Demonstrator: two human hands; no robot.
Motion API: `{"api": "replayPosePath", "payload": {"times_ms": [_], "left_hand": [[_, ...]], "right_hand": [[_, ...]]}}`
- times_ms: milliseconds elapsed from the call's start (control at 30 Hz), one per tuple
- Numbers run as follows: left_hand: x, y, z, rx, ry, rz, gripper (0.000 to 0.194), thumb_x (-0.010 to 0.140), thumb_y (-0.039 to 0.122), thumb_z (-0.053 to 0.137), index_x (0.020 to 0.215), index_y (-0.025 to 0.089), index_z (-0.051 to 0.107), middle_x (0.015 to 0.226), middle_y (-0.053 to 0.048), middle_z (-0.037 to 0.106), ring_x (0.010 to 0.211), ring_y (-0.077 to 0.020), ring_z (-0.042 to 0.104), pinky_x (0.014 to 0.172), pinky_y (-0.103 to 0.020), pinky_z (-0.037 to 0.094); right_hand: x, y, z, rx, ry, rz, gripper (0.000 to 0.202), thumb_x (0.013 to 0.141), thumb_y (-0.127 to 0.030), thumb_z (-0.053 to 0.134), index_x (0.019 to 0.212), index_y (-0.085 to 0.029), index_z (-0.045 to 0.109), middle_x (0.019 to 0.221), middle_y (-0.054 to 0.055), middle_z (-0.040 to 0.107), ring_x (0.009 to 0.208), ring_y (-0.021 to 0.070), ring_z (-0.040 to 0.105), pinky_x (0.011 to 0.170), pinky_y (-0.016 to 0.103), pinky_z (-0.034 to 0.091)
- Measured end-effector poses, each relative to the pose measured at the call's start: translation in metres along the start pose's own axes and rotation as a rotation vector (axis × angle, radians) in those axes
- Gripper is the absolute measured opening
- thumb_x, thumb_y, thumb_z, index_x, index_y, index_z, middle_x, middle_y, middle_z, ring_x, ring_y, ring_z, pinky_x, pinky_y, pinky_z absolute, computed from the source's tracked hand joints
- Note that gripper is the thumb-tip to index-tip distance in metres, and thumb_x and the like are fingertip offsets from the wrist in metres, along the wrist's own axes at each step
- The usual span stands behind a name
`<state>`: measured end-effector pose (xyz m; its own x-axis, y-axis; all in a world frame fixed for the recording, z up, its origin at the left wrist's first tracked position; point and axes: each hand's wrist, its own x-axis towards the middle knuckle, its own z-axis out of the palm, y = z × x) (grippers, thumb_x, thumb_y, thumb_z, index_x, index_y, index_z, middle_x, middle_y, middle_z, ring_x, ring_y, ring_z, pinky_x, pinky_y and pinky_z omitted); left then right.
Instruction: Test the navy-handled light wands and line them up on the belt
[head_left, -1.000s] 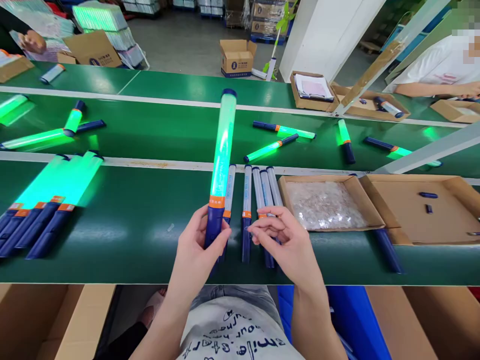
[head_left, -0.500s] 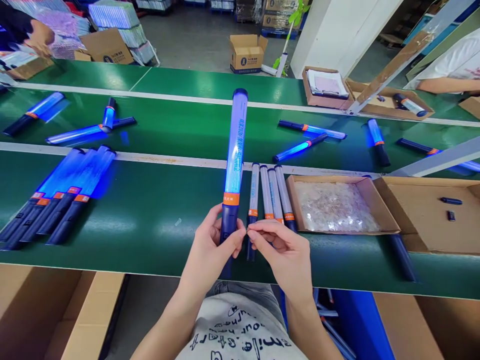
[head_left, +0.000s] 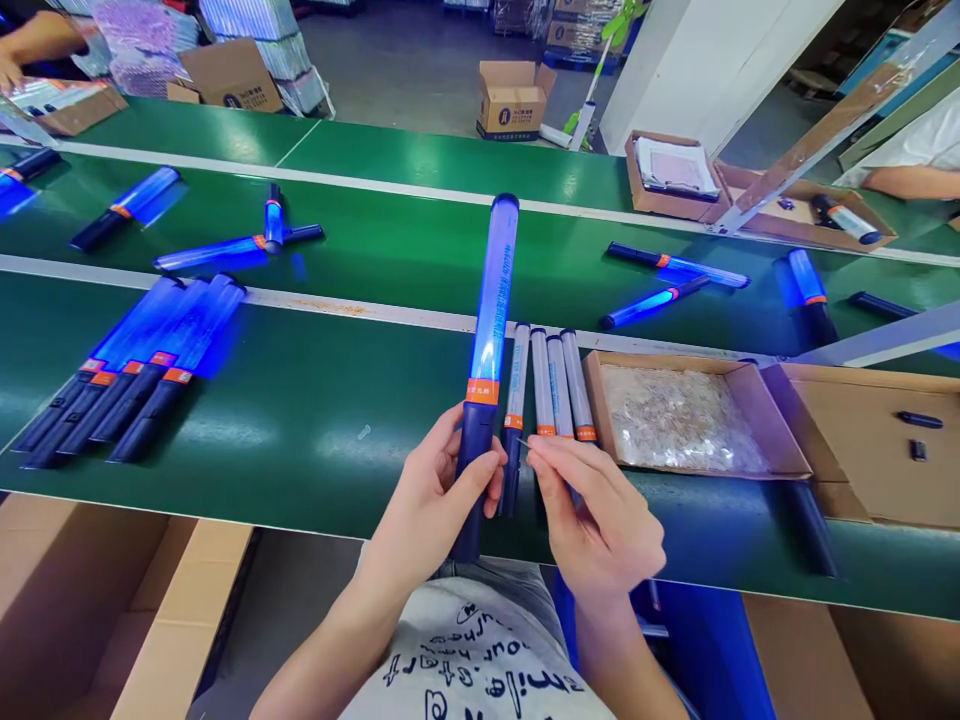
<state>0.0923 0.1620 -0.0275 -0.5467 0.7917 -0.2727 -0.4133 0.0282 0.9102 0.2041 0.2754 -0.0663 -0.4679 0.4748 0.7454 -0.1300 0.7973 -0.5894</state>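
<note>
My left hand (head_left: pixel 450 480) is closed around the dark handle of a light stick (head_left: pixel 491 310), which stands nearly upright with its tube glowing blue above an orange band. Just to its right, my right hand (head_left: pixel 600 510) pinches a thin, pale sliver (head_left: pixel 523 442) between thumb and fingertips; its kind is too small to make out. Behind that hand lie several unlit light sticks (head_left: pixel 541 375) side by side, their handles partly hidden. At the left of the bench, several lit light sticks (head_left: pixel 150 360) rest in a bunch.
A shallow carton (head_left: pixel 780 470) holds many small clear pieces; beside it an open carton (head_left: pixel 832 430) has two small dark parts. Lit sticks (head_left: pixel 217 252) lie on the green belt (head_left: pixel 405 240) beyond. Co-workers' arms (head_left: pixel 45 38) show at both far sides. Large boxes (head_left: pixel 187 600) stand below the bench.
My right hand has drawn away to the right from my left thumb, the sliver now showing at its fingertips. Sticks on the far belt have shifted right. The view has shifted slightly.
</note>
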Motion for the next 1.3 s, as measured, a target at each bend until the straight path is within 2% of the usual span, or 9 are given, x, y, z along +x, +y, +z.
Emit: {"api": "replayPosePath", "payload": {"times_ms": [100, 267, 600, 833, 900, 1000, 1067, 1167, 1300], "left_hand": [[-0.002, 0.000, 0.002, -0.027, -0.055, -0.021, 0.038, 0.105, 0.036, 0.065, 0.135, 0.017, 0.053, 0.074, 0.005, 0.061, 0.061, -0.0074, 0.053, 0.057, -0.017, 0.049], [-0.007, 0.003, 0.008, 0.023, -0.030, -0.026, 0.035, 0.105, 0.031, 0.062, 0.133, 0.012, 0.054, 0.068, 0.007, 0.056, 0.058, -0.0059, 0.048, 0.057, -0.016, 0.047], [-0.011, 0.000, 0.006, 0.075, 0.001, -0.024, 0.051, 0.103, 0.035, 0.063, 0.150, 0.017, 0.052, 0.077, 0.005, 0.054, 0.065, -0.0078, 0.048, 0.059, -0.019, 0.048], [-0.014, -0.008, 0.000, 0.167, -0.007, 0.025, 0.065, 0.104, 0.023, 0.052, 0.167, 0.027, 0.035, 0.086, 0.001, 0.061, 0.070, -0.0104, 0.056, 0.064, -0.022, 0.053], [-0.014, -0.012, 0.000, 0.303, 0.055, 0.098, 0.068, 0.104, 0.026, 0.056, 0.167, 0.032, 0.032, 0.103, -0.002, 0.068, 0.073, -0.0109, 0.063, 0.067, -0.024, 0.058], [-0.015, -0.019, 0.000, 0.508, 0.214, 0.272, 0.063, 0.101, 0.024, 0.063, 0.158, 0.038, 0.039, 0.132, -0.005, 0.068, 0.090, -0.0131, 0.074, 0.076, -0.026, 0.061], [-0.015, -0.024, 0.001, 0.579, 0.279, 0.315, 0.050, 0.102, 0.025, 0.065, 0.146, 0.034, 0.046, 0.127, -0.004, 0.071, 0.094, -0.0145, 0.076, 0.077, -0.025, 0.060], [-0.017, -0.027, 0.002, 0.652, 0.338, 0.261, 0.034, 0.103, 0.034, 0.067, 0.134, 0.030, 0.052, 0.113, -0.004, 0.075, 0.092, -0.0178, 0.077, 0.070, -0.025, 0.058], [-0.017, -0.025, 0.001, 0.703, 0.347, 0.303, 0.041, 0.104, 0.032, 0.064, 0.144, 0.034, 0.053, 0.137, -0.007, 0.071, 0.111, -0.0222, 0.076, 0.085, -0.032, 0.060]], "right_hand": [[0.008, 0.003, -0.002, -0.061, -0.024, -0.162, 0.036, 0.091, 0.004, 0.074, 0.122, -0.014, 0.075, 0.112, 0.007, 0.078, 0.101, 0.0152, 0.075, 0.086, 0.029, 0.068], [0.016, 0.002, -0.003, -0.085, -0.089, -0.246, 0.032, 0.094, 0.002, 0.070, 0.123, -0.011, 0.074, 0.112, 0.008, 0.078, 0.102, 0.0146, 0.075, 0.088, 0.029, 0.068], [0.016, -0.003, -0.002, -0.084, -0.096, -0.236, 0.033, 0.089, 0.004, 0.076, 0.119, -0.008, 0.074, 0.107, 0.009, 0.077, 0.098, 0.0149, 0.074, 0.084, 0.028, 0.068], [0.013, 0.002, 0.000, -0.066, -0.061, -0.152, 0.031, 0.091, 0.001, 0.075, 0.117, -0.016, 0.076, 0.104, 0.005, 0.078, 0.091, 0.0132, 0.075, 0.083, 0.028, 0.067], [0.010, 0.004, 0.001, -0.053, -0.021, -0.109, 0.029, 0.090, 0.003, 0.077, 0.112, -0.016, 0.076, 0.101, 0.003, 0.078, 0.091, 0.0126, 0.075, 0.084, 0.027, 0.066], [0.007, 0.007, 0.000, -0.044, 0.015, -0.070, 0.030, 0.089, 0.004, 0.076, 0.110, -0.017, 0.076, 0.099, 0.003, 0.077, 0.090, 0.0129, 0.075, 0.084, 0.028, 0.065], [0.005, 0.007, 0.000, -0.043, 0.011, -0.058, 0.032, 0.089, 0.005, 0.075, 0.111, -0.019, 0.077, 0.099, 0.002, 0.078, 0.089, 0.0134, 0.075, 0.083, 0.028, 0.065], [0.003, 0.006, -0.002, -0.044, 0.009, -0.050, 0.034, 0.088, 0.006, 0.074, 0.112, -0.020, 0.077, 0.098, 0.002, 0.078, 0.088, 0.0143, 0.075, 0.082, 0.029, 0.065], [0.002, 0.005, -0.003, -0.052, 0.017, -0.050, 0.035, 0.088, 0.004, 0.075, 0.112, -0.021, 0.078, 0.096, 0.002, 0.078, 0.086, 0.0152, 0.076, 0.080, 0.029, 0.065]]}}
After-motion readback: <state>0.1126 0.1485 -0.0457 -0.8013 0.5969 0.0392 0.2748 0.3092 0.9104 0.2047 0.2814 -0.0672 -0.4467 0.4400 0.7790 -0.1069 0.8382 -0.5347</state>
